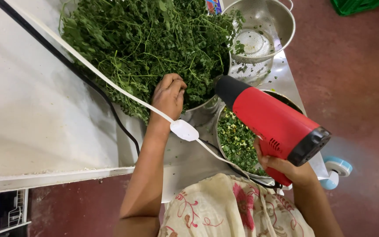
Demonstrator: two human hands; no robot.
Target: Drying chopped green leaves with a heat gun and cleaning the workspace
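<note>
Two hands busy: left hand [168, 94] fisted around leafy stalks [145, 39] just ahead; right hand [286, 169] clenched on red heat gun [270, 120], nozzle close to left knuckles, burn likely.

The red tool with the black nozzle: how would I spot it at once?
Find the big heap of leafy green sprigs on the steel table. To its right, the right hand grips a red plastic heat gun over a round steel bowl of plucked leaves. It is the only red thing there.
</note>
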